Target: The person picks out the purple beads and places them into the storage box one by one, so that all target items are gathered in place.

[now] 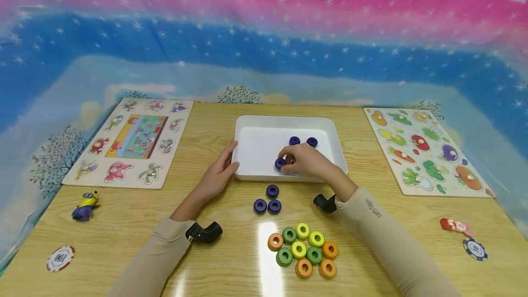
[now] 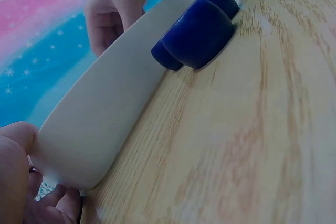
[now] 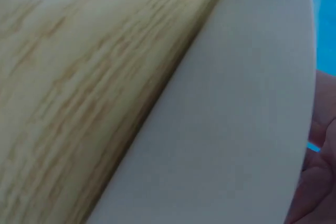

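A white tray (image 1: 256, 148) lies in the middle of the table. At its left end my left hand (image 1: 216, 173) holds the side; in the left wrist view the thumb is at the rim and the fingers bend low against the wall. Inside the tray, my right hand (image 1: 305, 159) pinches a purple ring bead (image 1: 279, 164) between thumb and fingers. Beyond that hand lie more purple beads (image 1: 312, 142), and another is partly hidden beneath it. In front of the tray rest 3 purple ring beads (image 1: 272, 191). The tray wall (image 3: 220, 114) blocks most of the right wrist view.
Yellow, green and orange ring beads (image 1: 299, 250) cluster near the front. A sea-animal puzzle board (image 1: 103, 168) lies left, a vegetable board (image 1: 416, 187) right. A minion figure (image 1: 84, 206), a red-and-white chip (image 1: 60, 259), a small figurine (image 1: 455, 226) and a blue chip (image 1: 475, 249) sit at the sides.
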